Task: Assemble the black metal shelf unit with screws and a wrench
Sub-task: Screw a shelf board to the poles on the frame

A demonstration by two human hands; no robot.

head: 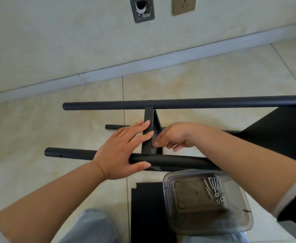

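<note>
A partly built black shelf frame (178,103) is laid on its side on the tiled floor (38,123), close to the wall (73,41) and its grey skirting board (143,62). Three black tubes are seen running left to right: a far one, a thin middle one (114,127) partly hidden, and a near tube (70,153). A flat black crossbar (148,130) is set between the far and near tubes, roughly square to them. A larger black panel (283,130) is attached at the right end.

The left hand (124,149) is laid open over the near tube, fingers straight and resting against the left face of the crossbar, thumb under the tube; nothing is gripped. The right hand (175,137) is placed just right of the crossbar, fingers curled inward and fingertips pinched at the bar's lower right edge. What is pinched is too small to be made out.

A clear plastic tub (231,223) is placed near the person's knee, below the near tube. Silver screws (212,186) and small nuts (220,199) are gathered in its upper right corner. A flat black panel (147,213) is lying beside and partly under the tub. A wall socket (184,5) and an open wall box (142,9) are seen high on the wall.
</note>
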